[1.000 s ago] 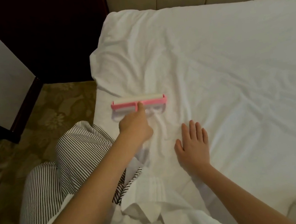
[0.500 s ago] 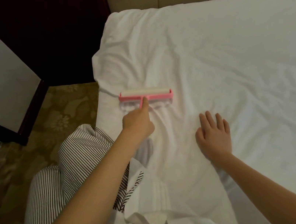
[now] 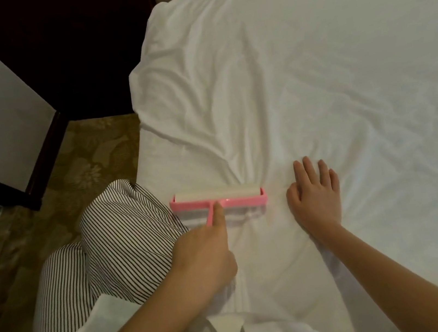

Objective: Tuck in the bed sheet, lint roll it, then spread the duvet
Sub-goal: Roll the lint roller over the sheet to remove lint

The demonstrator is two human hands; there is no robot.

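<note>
The left hand (image 3: 203,257) is holding the pink lint roller (image 3: 218,199) by its handle, with one finger lying along it. The roller is sitting on the bed sheet (image 3: 313,79), near the bed's edge. The right hand (image 3: 316,196) is lying flat and open beside it, pressing the sheet. Holding the sheet tight is probably helping. Rolling slowly toward the folds (image 3: 207,139) farther up looks best.

Glossy pink plastic lint roller (image 3: 218,199), creased cloth sheet (image 3: 313,79)
</note>
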